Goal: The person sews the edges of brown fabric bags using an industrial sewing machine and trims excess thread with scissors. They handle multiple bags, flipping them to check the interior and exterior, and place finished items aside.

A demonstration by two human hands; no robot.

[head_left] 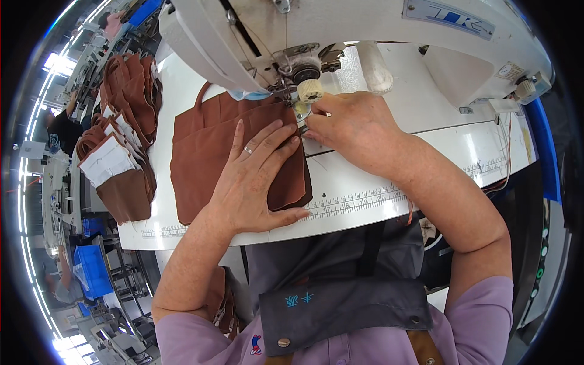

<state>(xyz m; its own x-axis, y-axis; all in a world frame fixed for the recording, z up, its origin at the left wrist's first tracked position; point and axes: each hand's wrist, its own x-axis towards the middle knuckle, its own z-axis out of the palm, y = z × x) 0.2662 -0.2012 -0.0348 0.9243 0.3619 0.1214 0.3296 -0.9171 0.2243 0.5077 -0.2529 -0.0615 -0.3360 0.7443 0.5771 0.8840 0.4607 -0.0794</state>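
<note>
A brown leather bag piece (pixel 198 164) with a loop handle lies under the needle area of a white sewing machine (pixel 365 15). My left hand (pixel 249 182) rests on the piece with fingers apart and a ring on one, its thumb reaching toward the ruler along the table edge. My right hand (pixel 356 131) is beside the presser foot (pixel 297 106), at the piece's right, with thumb and fingers closed together; what they hold, if anything, is too small and hidden to make out.
Stacks of brown pieces with handles and white backing (pixel 125 188) lie on the white table (pixel 152 237) at left. A white cylinder (pixel 374 67) stands behind my right hand. Blue bins (pixel 94 271), more machines and other people are at far left; a blue panel (pixel 544 152) is at right.
</note>
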